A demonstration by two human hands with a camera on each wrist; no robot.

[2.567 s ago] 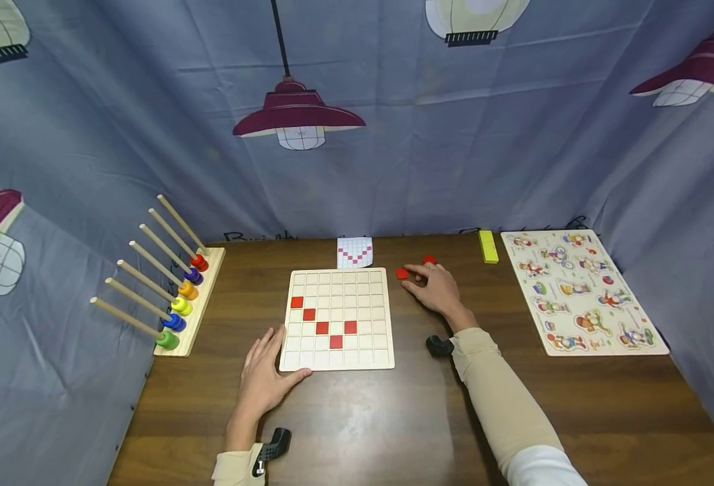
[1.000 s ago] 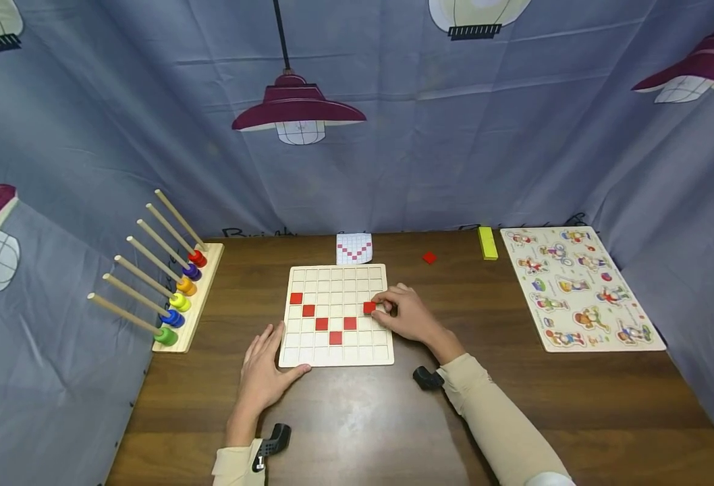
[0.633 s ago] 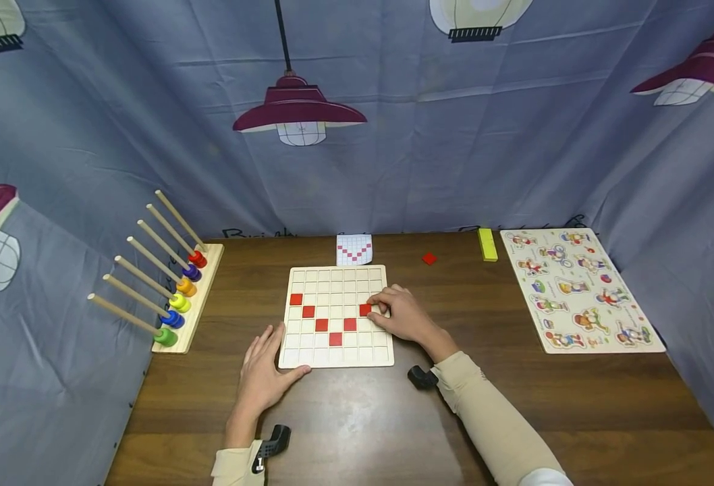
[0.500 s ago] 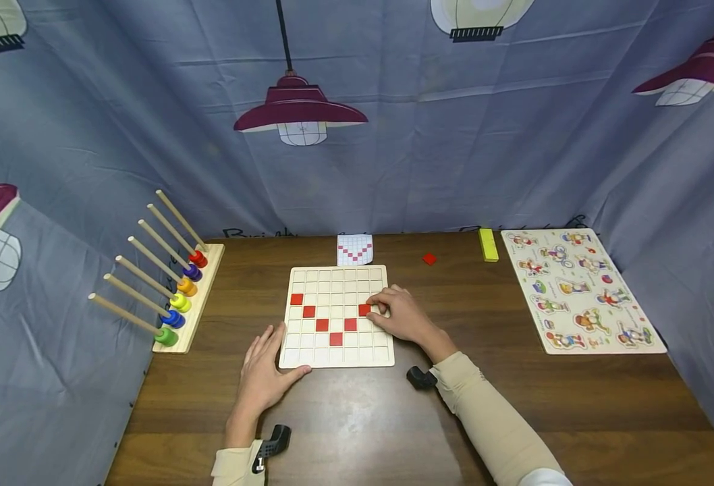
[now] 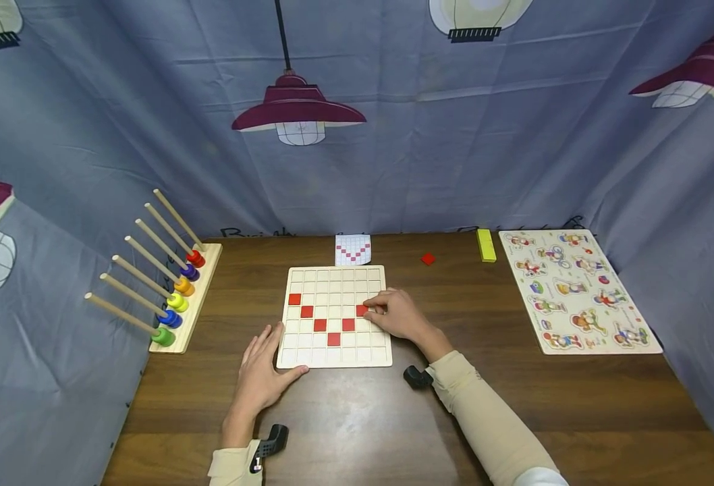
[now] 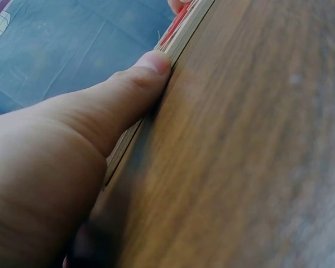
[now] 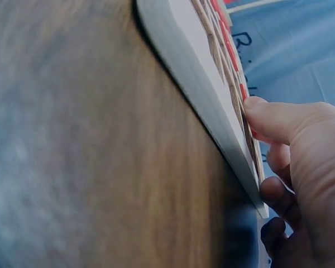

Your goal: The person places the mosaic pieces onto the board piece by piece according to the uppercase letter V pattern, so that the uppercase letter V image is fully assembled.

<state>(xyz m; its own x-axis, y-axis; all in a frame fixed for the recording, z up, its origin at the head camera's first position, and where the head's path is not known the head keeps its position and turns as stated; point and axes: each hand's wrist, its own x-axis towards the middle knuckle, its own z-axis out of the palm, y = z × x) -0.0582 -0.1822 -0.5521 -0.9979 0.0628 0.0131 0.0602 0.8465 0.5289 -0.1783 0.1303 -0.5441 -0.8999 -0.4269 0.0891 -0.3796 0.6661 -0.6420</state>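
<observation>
A pale wooden grid board (image 5: 299,358) lies flat in front of me, with several red square tiles (image 5: 320,325) in its cells, forming a V. My left hand (image 5: 260,378) lies at its near left corner, fingers stretched along the left edge. In the left wrist view, the thumb (image 6: 139,78) touches the board's side. My right hand (image 5: 401,317) reaches over the right edge and pinches a red tile (image 5: 362,310) at a cell between thumb and index finger. The right wrist view shows that thumb (image 7: 268,114) low over the board; the pinched tile is mostly hidden there.
A pattern card (image 5: 353,250) lies behind the board. One loose red tile (image 5: 428,259) and a yellow block (image 5: 486,246) are to its right. A figure puzzle board (image 5: 575,297) sits far right, and a peg stand (image 5: 202,290) with coloured rings far left.
My right hand has taken a red tile from the table and brought it left and nearer onto the board. Lately it has shifted slightly left. The left hand has stayed put.
</observation>
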